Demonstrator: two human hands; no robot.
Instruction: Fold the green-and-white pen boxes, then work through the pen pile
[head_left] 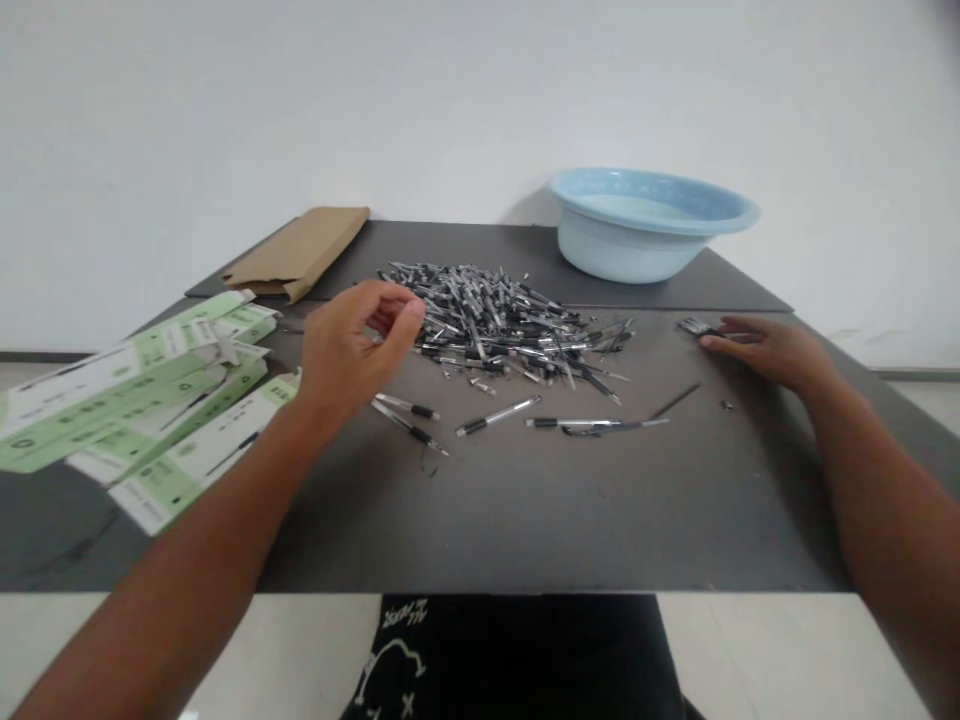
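Note:
My left hand (pixel 352 345) hovers at the left edge of a heap of pens and pen parts (pixel 487 315), clear-barrelled with black grips. Its fingers are loosely curved, the thumb close to the index fingertip, and nothing shows between them. Over at the right side of the table, my right hand (pixel 772 350) has its thumb and fingers closed on a few clear-and-black pens (pixel 696 326), whose exact number I cannot tell. In front of the heap lie several loose pens, among them one clear pen (pixel 499 415) and another pen (pixel 574 423) beside a thin dark refill (pixel 675 400).
Green-and-white printed packaging (pixel 187 460) lies overlapped at the left, near my left forearm. A brown paper bag (pixel 300 250) rests at the back left. Toward the back right stands a light blue basin (pixel 637 245). The grey table (pixel 525 530) ends near my lap.

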